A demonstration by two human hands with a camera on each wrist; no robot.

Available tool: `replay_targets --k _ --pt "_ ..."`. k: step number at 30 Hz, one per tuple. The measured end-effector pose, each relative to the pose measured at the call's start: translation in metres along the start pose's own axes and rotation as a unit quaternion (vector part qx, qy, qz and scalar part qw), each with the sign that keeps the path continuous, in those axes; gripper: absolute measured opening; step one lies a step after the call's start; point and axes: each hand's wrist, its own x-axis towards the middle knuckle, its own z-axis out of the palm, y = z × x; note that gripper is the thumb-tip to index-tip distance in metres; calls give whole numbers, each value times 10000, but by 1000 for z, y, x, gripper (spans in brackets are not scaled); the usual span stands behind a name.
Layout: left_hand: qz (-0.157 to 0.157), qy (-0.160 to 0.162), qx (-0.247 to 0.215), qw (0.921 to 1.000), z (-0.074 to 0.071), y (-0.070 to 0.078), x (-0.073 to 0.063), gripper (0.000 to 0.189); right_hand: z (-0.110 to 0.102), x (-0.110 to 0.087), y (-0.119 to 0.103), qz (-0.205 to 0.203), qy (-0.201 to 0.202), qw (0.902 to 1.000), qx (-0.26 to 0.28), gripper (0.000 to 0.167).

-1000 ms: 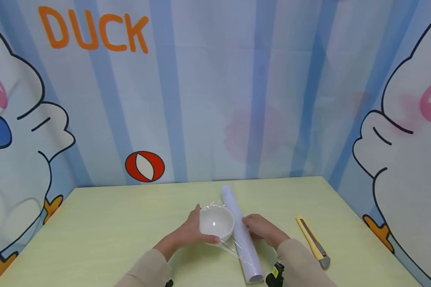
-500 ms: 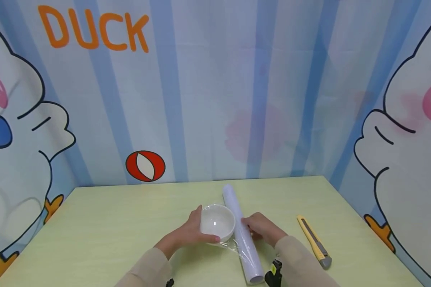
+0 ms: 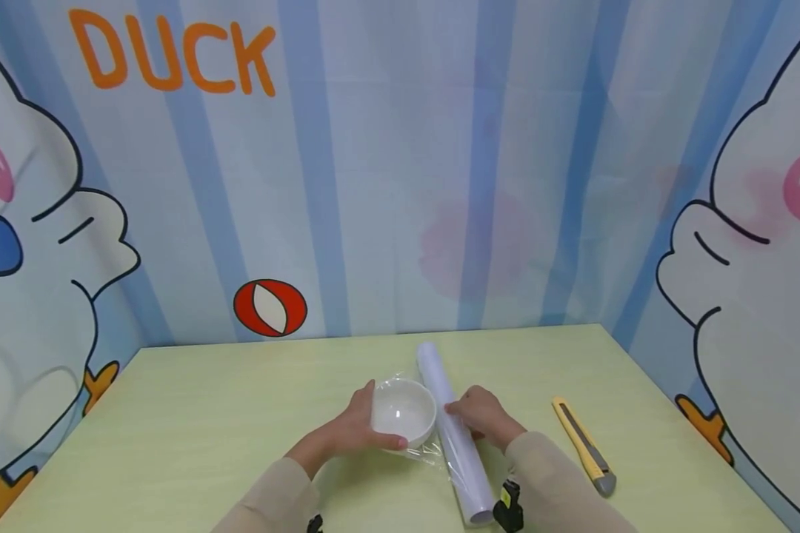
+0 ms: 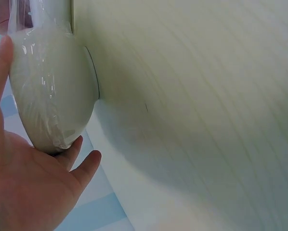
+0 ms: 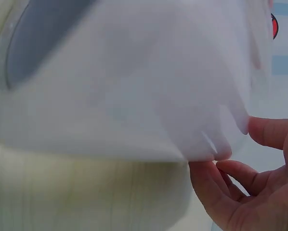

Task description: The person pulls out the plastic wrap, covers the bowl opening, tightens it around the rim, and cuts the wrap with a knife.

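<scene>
A white bowl (image 3: 403, 412) sits on the table, its outer side covered with clear plastic wrap (image 4: 46, 82). My left hand (image 3: 353, 426) holds the bowl from the left, the thumb along its near side and the other fingers spread around its far side. Right beside the bowl lies a long roll of plastic wrap (image 3: 455, 437), pointing toward me. Film (image 3: 428, 453) runs from the bowl to this roll. My right hand (image 3: 483, 416) grips the roll from its right side, with the thumb on one side and curled fingers lower down in the right wrist view.
A yellow box cutter (image 3: 583, 444) lies on the table to the right of my right hand. The pale yellow table (image 3: 240, 414) ends at a striped cloth backdrop (image 3: 400, 185) with cartoon ducks at both sides.
The roll has shifted slightly to the right at its far end. My right hand has moved a little along it, away from me. The film near the bowl looks less stretched. My left hand stays put.
</scene>
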Motion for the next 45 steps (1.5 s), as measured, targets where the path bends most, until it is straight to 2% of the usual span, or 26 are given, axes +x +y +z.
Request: replay_targets --k 6,13,17,22,25,30,36,45 --pt "228 142 -39 9996 -4 -3 1 118 -6 -1 -6 -387 330 9969 -594 23" --pt "297 129 -51 9995 -4 -4 0 119 -10 -5 -9 -311 323 9952 -870 26" --pt "289 72 -59 9995 -4 -4 -1 118 -14 -3 -5 -130 14 9959 -897 33" --pt "255 0 17 9997 -5 -3 -1 118 -16 7 -2 291 -540 9961 -631 31" --pt "226 -43 45 9997 -6 -3 0 119 -15 12 -2 419 -657 9960 -446 30" --pt "158 -71 62 9998 -5 -3 -1 120 -14 15 -1 448 -551 9971 -280 24" --pt "57 -62 64 9999 -7 -5 -5 117 -17 16 0 443 -336 9974 -452 26" --pt "-62 -144 103 9998 -12 -9 -9 118 -22 12 -1 118 -166 9968 -778 33"
